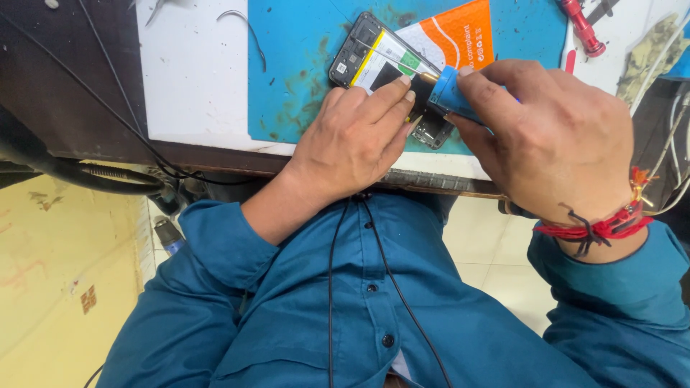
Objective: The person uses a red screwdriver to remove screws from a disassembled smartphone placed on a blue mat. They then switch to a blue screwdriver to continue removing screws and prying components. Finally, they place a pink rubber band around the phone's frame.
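An opened phone (pixel 366 54) with its back cover off lies on a blue work mat (pixel 302 65), its battery and boards showing. My left hand (pixel 352 140) rests on the phone's near end, fingers pressed flat on it and holding it still. My right hand (pixel 553 136) grips a blue-handled screwdriver (pixel 449 93), whose tip points down into the phone beside my left fingertips. Red threads circle my right wrist. The lower part of the phone is hidden under my hands.
An orange and white packet (pixel 456 36) lies on the mat behind the phone. A red tool (pixel 582 29) sits at the back right, a thin bent wire (pixel 241 21) on the white board (pixel 194 72). Black cables (pixel 108 176) hang off the table's left edge.
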